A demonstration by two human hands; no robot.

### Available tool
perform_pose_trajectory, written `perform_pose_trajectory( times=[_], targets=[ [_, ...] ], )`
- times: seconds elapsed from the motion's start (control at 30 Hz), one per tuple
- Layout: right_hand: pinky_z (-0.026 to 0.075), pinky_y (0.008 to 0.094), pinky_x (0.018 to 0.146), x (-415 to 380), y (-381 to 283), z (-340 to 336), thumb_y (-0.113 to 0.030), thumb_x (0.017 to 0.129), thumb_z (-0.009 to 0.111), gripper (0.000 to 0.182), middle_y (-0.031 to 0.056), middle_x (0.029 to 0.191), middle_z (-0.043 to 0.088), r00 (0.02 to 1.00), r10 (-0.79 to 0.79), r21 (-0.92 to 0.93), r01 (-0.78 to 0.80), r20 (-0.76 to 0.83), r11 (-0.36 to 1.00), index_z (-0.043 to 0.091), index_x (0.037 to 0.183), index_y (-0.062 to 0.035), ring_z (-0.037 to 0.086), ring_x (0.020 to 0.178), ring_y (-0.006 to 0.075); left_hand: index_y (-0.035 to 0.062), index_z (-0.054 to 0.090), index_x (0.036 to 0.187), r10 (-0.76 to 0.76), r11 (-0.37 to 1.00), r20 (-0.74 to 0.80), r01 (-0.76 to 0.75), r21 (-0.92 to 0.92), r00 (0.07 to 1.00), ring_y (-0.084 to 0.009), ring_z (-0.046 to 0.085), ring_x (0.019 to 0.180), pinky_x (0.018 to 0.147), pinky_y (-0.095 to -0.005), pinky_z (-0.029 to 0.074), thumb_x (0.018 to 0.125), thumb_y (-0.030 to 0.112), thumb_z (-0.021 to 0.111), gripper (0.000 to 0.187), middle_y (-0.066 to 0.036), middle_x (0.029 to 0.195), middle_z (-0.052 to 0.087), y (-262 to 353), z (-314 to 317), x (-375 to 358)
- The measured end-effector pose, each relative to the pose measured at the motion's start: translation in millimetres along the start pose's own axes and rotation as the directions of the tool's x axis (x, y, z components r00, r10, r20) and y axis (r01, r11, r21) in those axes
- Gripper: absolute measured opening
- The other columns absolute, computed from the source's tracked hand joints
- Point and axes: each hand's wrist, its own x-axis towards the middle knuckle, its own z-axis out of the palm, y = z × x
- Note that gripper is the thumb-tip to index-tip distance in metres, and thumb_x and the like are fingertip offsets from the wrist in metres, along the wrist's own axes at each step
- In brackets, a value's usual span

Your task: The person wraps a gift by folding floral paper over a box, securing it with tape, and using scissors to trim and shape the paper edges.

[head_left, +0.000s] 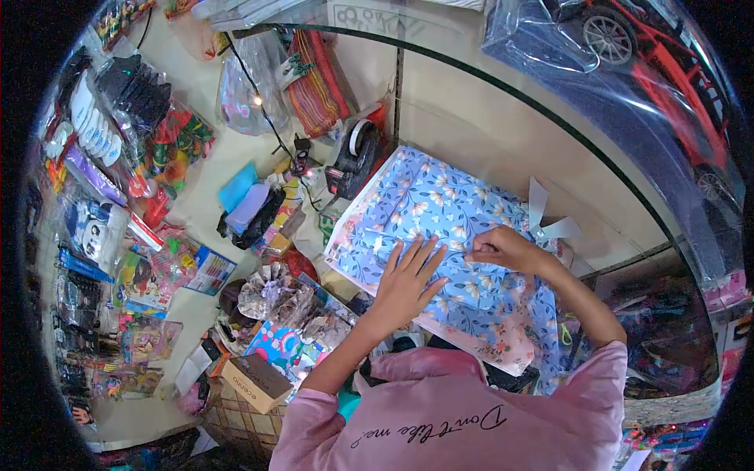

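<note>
Blue wrapping paper (440, 188) with a white flower and leaf print lies in front of me, folded over a flat shape that I cannot make out. My left hand (408, 279) rests flat on it, fingers spread. Just to the right, my right hand (506, 250) has its fingers curled together against the paper; whatever they may pinch is hidden. Pink flowered paper (510, 337) shows along the near edge. White strips (550, 213) stick up by the far right corner of the paper.
A black tape dispenser (349, 169) stands beyond the paper's left corner. Left of me are a brown box (255, 385) and clear plastic wrapping (275, 294). Packaged goods (98, 224) line the left. A glass edge (534, 86) curves behind, with a boxed red toy car (675, 102) above.
</note>
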Motion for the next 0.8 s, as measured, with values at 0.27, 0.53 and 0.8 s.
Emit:
perform_pose_trajectory(
  times=[0.27,0.53,0.8],
  targets=[
    [0.031,0.0317,0.052,0.4,-2.4,-1.6,-0.028,0.090,0.066,0.034,0.0028,0.057,0.039,0.998,0.054,0.000,-0.054,0.041,0.999,0.057,0.071,-0.0020,0.034,0.056,0.0112,0.0095,0.059,0.120,0.108,0.994,-0.124,-0.106,0.020,0.986,-0.0292,0.049,0.105,0.093,-0.0430,0.037,0.090,0.020,0.060,0.032,-0.010,0.111,0.052,-16.0,-9.5,18.9],
    [0.030,0.0298,0.052,-2.8,-1.8,-0.4,-0.027,0.090,0.067,0.030,0.0015,0.057,0.039,0.999,0.042,0.047,-0.042,-0.007,0.998,0.059,0.073,-0.0025,0.035,0.056,0.0099,0.0059,0.058,0.114,0.088,0.995,-0.087,-0.091,-0.031,0.992,-0.0305,0.047,0.103,0.092,-0.0417,0.036,0.090,0.013,0.057,0.026,-0.012,0.107,0.051,-27.0,-6.9,32.3],
    [0.037,0.0310,0.054,-5.4,-11.0,4.8,-0.028,0.085,0.072,0.028,0.0058,0.065,0.052,0.979,0.141,-0.005,-0.143,-0.150,0.990,0.061,0.080,-0.0027,0.048,0.059,0.0148,0.0064,0.047,0.131,0.018,0.999,-0.124,-0.024,-0.041,0.992,-0.0316,0.043,0.115,0.098,-0.0446,0.033,0.092,0.014,0.053,0.040,-0.014,0.120,0.047,-25.6,1.0,30.5]
  ],
)
